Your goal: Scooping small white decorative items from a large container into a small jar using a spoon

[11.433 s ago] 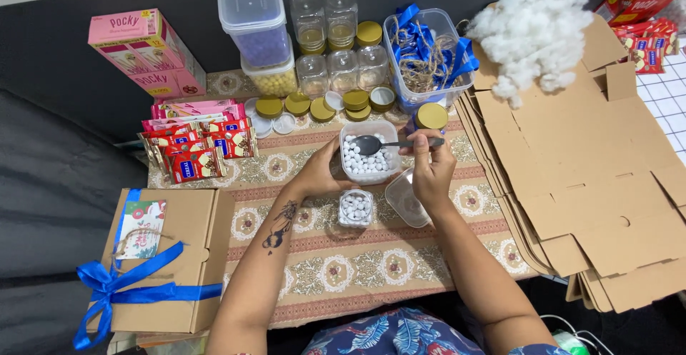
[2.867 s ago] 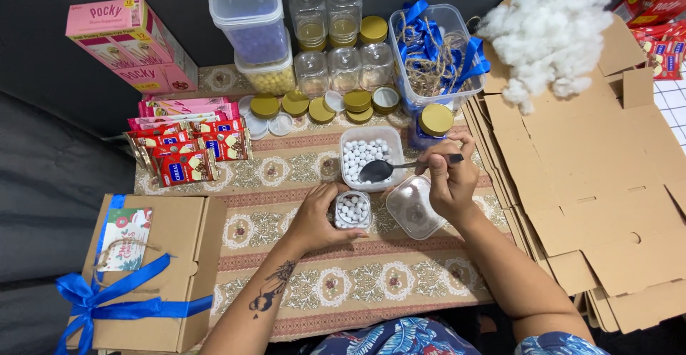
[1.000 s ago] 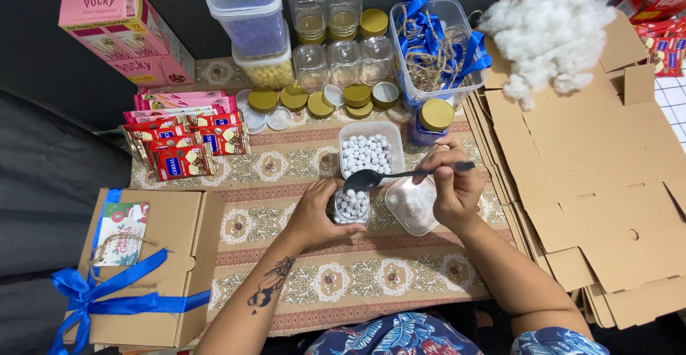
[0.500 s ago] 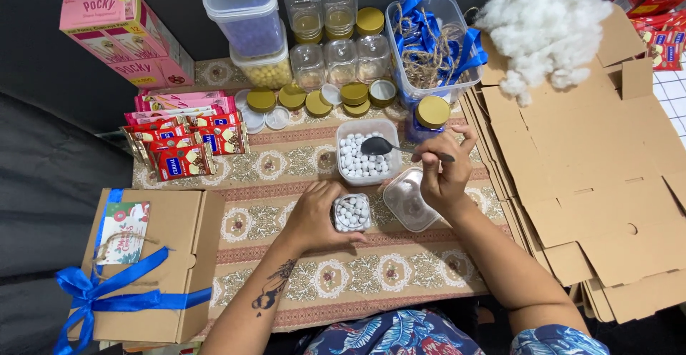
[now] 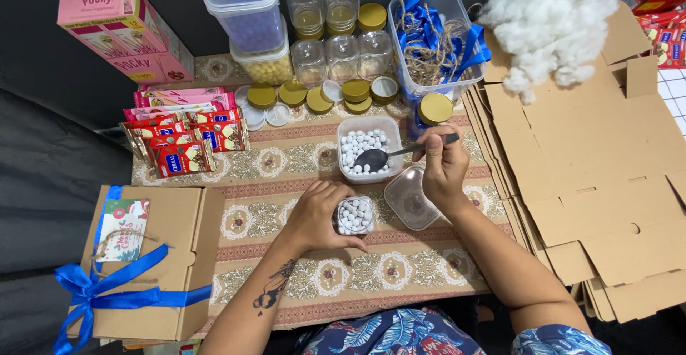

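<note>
Patterned surface (image 5: pixel 314 283), crowded with jars and boxes.
Left hand (image 5: pixel 314 216) wraps the jar (image 5: pixel 354 216); right hand (image 5: pixel 444 169) pinches the spoon (image 5: pixel 382 156) over the tub (image 5: pixel 369 148).

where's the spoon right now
In the head view, the spoon is in the right hand, its bowl over the square tub of white candies, just above the small jar that the left hand steadies.

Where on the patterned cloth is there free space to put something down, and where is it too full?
Free: the patterned cloth in front of the small jar, and the strip between the snack packets and the cardboard gift box. Crowded: the back row of jars, gold lids and containers.
</note>
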